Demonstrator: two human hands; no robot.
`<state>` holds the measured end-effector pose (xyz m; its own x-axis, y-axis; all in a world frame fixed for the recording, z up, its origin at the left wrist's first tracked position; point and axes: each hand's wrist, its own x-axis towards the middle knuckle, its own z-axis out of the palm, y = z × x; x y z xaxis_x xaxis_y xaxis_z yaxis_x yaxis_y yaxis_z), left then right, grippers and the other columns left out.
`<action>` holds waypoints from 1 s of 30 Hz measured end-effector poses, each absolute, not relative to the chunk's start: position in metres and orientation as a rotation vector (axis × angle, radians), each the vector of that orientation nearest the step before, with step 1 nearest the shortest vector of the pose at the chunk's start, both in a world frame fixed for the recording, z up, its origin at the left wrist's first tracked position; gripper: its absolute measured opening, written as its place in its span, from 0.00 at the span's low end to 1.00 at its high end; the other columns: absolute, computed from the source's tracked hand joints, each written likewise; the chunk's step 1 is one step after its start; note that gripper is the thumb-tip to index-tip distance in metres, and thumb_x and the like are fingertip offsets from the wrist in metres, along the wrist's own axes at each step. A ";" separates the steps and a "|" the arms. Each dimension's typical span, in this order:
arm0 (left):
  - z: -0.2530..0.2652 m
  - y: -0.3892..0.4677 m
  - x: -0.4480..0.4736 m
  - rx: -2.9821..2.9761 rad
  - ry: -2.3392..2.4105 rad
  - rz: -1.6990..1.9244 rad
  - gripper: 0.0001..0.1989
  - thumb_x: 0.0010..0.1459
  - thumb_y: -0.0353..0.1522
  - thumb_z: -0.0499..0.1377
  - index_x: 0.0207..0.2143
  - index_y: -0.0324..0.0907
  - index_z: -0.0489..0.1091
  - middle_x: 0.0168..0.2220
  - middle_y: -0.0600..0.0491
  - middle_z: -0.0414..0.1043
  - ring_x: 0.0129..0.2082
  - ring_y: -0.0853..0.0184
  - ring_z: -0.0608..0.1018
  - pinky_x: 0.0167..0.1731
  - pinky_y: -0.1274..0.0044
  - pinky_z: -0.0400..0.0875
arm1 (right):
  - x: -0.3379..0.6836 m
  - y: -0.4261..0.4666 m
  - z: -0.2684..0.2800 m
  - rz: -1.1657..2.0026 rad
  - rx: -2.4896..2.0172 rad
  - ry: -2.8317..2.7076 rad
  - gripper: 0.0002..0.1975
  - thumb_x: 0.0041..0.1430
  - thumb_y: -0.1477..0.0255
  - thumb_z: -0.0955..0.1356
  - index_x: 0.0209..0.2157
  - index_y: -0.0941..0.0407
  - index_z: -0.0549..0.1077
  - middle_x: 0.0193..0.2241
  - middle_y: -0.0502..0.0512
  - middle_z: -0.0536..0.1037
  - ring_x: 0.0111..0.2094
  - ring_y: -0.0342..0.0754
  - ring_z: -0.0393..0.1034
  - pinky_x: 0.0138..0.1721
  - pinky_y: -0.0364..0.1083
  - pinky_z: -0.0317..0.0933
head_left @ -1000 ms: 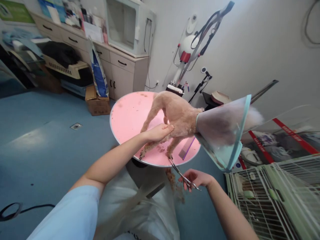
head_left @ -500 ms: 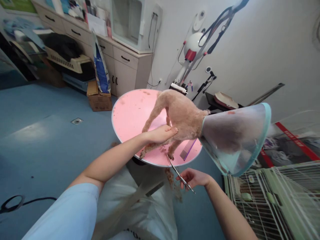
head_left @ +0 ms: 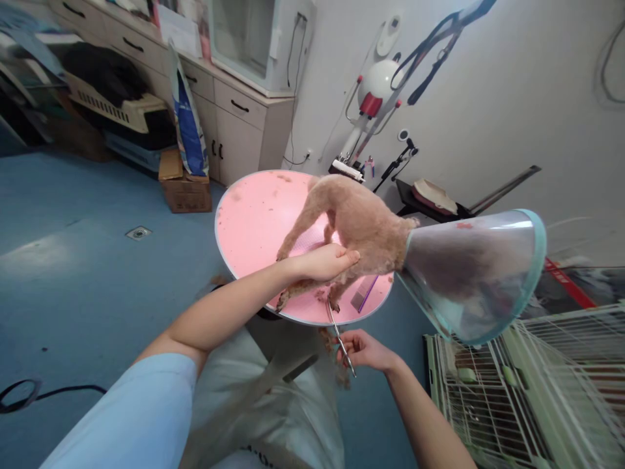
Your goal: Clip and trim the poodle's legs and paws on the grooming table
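A tan, short-clipped dog (head_left: 364, 215) stands on a round pink grooming table (head_left: 244, 221), its head inside a clear cone collar (head_left: 473, 273) with a turquoise rim. My left hand (head_left: 332, 262) grips the dog's front leg high up, near the chest; the fingers behind are partly hidden. In my right hand (head_left: 364, 350), below the table's near edge, is a pair of curved scissors (head_left: 342, 345). Their blades point up beside the dog's front paw (head_left: 334, 303). A purple-edged comb (head_left: 364, 294) lies on the table beside that paw, among loose hair clippings.
Green-framed wire cages (head_left: 493, 384) stand at the lower right. A grooming arm with a hanging loop (head_left: 432, 71) rises behind the table. Cabinets (head_left: 239, 130), a cardboard box (head_left: 185, 189) and a pet carrier (head_left: 117, 114) line the back left.
The scissors have swung more upright and shifted left with my right hand, their tips now beside the front leg. The dog's cone and my left hand have moved slightly right.
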<state>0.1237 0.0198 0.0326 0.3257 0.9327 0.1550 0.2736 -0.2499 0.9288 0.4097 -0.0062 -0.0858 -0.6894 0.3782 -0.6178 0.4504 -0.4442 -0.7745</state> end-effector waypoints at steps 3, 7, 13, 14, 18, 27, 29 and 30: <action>0.038 0.018 0.124 1.716 1.073 0.935 0.25 0.62 0.48 0.44 0.21 0.40 0.60 0.17 0.53 0.62 0.17 0.71 0.65 0.19 0.77 0.56 | 0.404 -0.014 -0.091 -2.363 1.258 1.652 0.27 0.38 0.71 0.79 0.43 0.59 0.75 0.30 0.54 0.81 0.26 0.42 0.73 0.31 0.41 0.65; 0.043 0.018 0.126 1.748 1.094 0.931 0.25 0.62 0.47 0.45 0.20 0.40 0.61 0.17 0.52 0.65 0.19 0.69 0.68 0.21 0.76 0.58 | 0.394 -0.026 -0.099 -2.430 1.326 1.684 0.28 0.39 0.70 0.78 0.44 0.57 0.73 0.31 0.53 0.80 0.27 0.42 0.73 0.31 0.41 0.64; 0.042 0.020 0.129 1.768 1.066 0.941 0.25 0.62 0.48 0.44 0.21 0.41 0.63 0.18 0.51 0.66 0.19 0.69 0.68 0.22 0.76 0.59 | 0.372 -0.048 -0.111 -2.548 1.395 1.708 0.28 0.38 0.69 0.79 0.44 0.56 0.73 0.32 0.53 0.80 0.27 0.43 0.74 0.33 0.43 0.66; 0.041 0.021 0.129 1.776 1.057 0.946 0.25 0.62 0.48 0.44 0.21 0.41 0.63 0.18 0.51 0.66 0.19 0.69 0.68 0.22 0.76 0.59 | 0.369 -0.051 -0.112 -2.574 1.410 1.717 0.29 0.38 0.69 0.79 0.44 0.56 0.72 0.32 0.53 0.80 0.27 0.43 0.74 0.33 0.44 0.66; 0.042 0.021 0.130 1.783 1.076 0.950 0.25 0.62 0.48 0.44 0.20 0.41 0.62 0.18 0.51 0.66 0.19 0.70 0.68 0.23 0.77 0.58 | 0.356 -0.054 -0.113 -2.672 1.481 1.758 0.28 0.39 0.66 0.78 0.45 0.56 0.73 0.33 0.54 0.79 0.28 0.43 0.75 0.33 0.43 0.66; 0.042 0.020 0.132 1.765 1.083 0.935 0.25 0.62 0.48 0.45 0.22 0.40 0.65 0.17 0.52 0.65 0.18 0.70 0.67 0.22 0.77 0.58 | 0.343 -0.058 -0.113 -2.693 1.551 1.735 0.26 0.38 0.71 0.78 0.42 0.55 0.73 0.30 0.52 0.80 0.25 0.44 0.75 0.27 0.42 0.66; 0.041 0.020 0.131 1.781 1.087 0.928 0.26 0.62 0.49 0.44 0.23 0.39 0.66 0.17 0.51 0.65 0.18 0.70 0.68 0.22 0.77 0.59 | 0.342 -0.059 -0.113 -2.691 1.552 1.732 0.26 0.37 0.72 0.78 0.42 0.56 0.73 0.29 0.52 0.80 0.25 0.44 0.75 0.28 0.42 0.66; 0.041 0.020 0.131 1.789 1.094 0.906 0.27 0.62 0.49 0.43 0.24 0.39 0.66 0.18 0.51 0.66 0.19 0.69 0.68 0.22 0.78 0.60 | 0.342 -0.058 -0.113 -2.691 1.555 1.736 0.26 0.37 0.72 0.78 0.42 0.56 0.73 0.30 0.53 0.80 0.25 0.44 0.75 0.28 0.42 0.66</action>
<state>0.1306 0.0203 0.0410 0.3602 0.9204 0.1520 0.3209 -0.2752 0.9062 0.3419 -0.0584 -0.1130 -0.5486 0.7149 -0.4336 0.1002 -0.4586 -0.8830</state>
